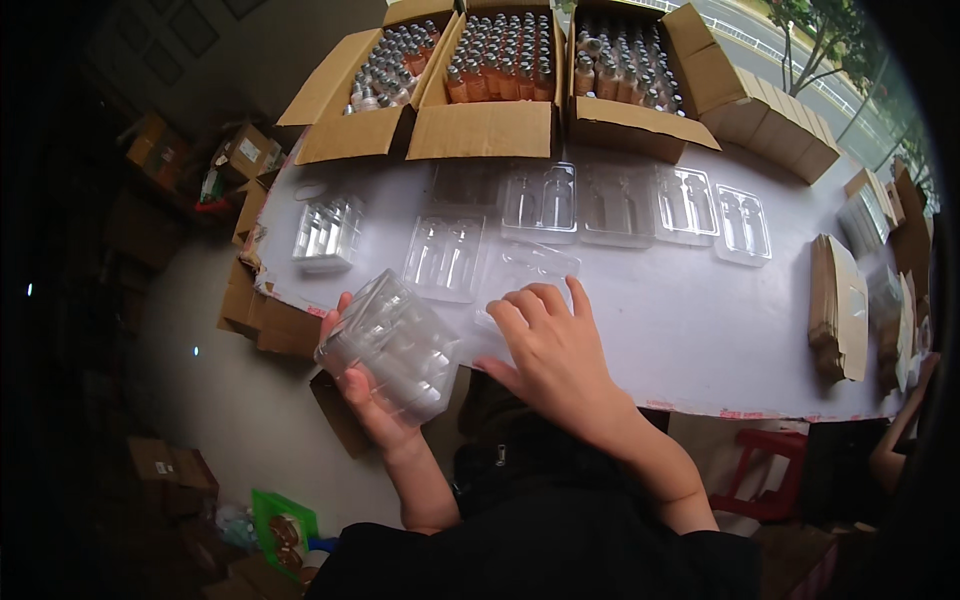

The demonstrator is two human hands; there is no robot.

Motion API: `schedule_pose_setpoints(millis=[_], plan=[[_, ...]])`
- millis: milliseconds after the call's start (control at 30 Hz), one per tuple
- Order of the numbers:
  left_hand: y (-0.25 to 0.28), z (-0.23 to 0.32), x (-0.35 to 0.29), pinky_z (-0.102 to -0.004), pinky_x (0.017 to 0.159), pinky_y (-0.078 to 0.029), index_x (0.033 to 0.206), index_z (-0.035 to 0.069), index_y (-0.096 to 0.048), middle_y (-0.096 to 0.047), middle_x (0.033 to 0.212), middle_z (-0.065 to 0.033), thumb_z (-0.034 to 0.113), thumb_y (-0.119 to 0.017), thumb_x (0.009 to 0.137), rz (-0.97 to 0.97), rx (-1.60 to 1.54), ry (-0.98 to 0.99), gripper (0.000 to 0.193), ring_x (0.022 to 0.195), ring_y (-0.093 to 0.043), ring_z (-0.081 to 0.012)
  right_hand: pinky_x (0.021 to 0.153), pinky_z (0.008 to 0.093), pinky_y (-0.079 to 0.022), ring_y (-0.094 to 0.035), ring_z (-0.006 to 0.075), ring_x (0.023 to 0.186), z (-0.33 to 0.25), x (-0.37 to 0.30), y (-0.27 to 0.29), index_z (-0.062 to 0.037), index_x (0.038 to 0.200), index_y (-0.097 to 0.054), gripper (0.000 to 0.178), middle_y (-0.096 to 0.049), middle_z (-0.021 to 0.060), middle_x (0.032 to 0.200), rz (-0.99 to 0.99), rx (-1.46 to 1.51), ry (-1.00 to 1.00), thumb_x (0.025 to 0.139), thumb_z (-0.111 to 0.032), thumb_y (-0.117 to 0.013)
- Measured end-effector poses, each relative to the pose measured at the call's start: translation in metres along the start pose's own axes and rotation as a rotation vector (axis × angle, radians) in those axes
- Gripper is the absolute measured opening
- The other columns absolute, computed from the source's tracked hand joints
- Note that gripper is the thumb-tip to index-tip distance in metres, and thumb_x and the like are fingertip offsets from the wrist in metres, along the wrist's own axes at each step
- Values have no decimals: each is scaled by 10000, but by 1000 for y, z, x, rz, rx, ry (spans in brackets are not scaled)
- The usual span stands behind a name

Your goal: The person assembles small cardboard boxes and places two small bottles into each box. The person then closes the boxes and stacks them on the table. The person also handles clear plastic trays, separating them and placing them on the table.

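A stack of clear plastic blister trays (pixel 398 345) is gripped in my left hand (pixel 375 405), tilted just off the table's front edge. Its moulded hollows show through the clear sides. My right hand (pixel 555 350) is apart from the stack, fingers spread and slightly curled, with nothing seen in it. Partly behind its fingers lies a single clear tray (pixel 540 262), and whether they touch it I cannot tell. Another tray (pixel 445 258) lies flat to its left. Farther back, several more trays (pixel 540 200) form a row with bottle-shaped hollows.
Three open cartons (pixel 480 130) of small silver-capped bottles stand along the back of the white table (pixel 690 340). A second tray stack (pixel 328 233) sits at left. Folded cardboard pieces (pixel 838 308) stand at right. Below are a red stool (pixel 765 472) and a green bin (pixel 262 515).
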State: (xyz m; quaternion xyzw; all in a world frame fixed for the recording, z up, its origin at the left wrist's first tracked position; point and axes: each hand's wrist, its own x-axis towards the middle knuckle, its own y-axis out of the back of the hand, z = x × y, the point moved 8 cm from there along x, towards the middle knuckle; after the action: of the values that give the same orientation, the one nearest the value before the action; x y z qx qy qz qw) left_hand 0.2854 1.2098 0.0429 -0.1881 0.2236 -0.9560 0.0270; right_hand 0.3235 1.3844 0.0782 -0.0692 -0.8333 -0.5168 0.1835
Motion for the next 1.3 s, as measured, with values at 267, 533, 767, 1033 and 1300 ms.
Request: schedule_pose_setpoints(millis=[267,533,767,1033,1300], plan=[[-31,-6,-10,-445,1028,-295,1322,39,-287,-270,1390,-165,422,-479,836,-52,-49,66,648,1256,-308,-299,974,480,-342,-435,292,1154,35,-10,-13,-50,929,-557,196,-486,123,1208,-30,-217,55,734,-61,-546],[-55,-9,-19,-396,1021,-284,1304,27,-320,-253,1401,-145,315,-621,767,-197,61,151,680,1231,-329,-241,842,390,-399,-558,242,902,18,-13,25,-72,967,-590,217,-595,85,923,64,511,45,773,-158,-633],[-68,-9,-24,-388,1024,-268,1292,41,-338,-247,1402,-156,316,-625,751,-272,71,72,671,1232,-329,-244,763,288,-393,-557,167,606,8,-28,23,-66,878,-612,158,-593,22,634,-71,817,-29,791,-191,-655],[-77,-12,-25,-383,1022,-283,1283,35,-356,-272,1396,-161,316,-623,755,-300,64,110,655,1230,-343,-240,765,286,-395,-529,160,761,19,-33,27,-29,826,-644,110,-620,44,732,-128,880,-171,752,-109,-660],[-60,-18,-15,-392,1028,-288,1309,7,-323,-302,1381,-179,357,-577,794,-225,31,137,672,1243,-339,-255,722,276,-388,-524,129,550,56,-44,64,-67,778,-611,78,-569,-2,579,211,602,-291,733,-107,-660]])
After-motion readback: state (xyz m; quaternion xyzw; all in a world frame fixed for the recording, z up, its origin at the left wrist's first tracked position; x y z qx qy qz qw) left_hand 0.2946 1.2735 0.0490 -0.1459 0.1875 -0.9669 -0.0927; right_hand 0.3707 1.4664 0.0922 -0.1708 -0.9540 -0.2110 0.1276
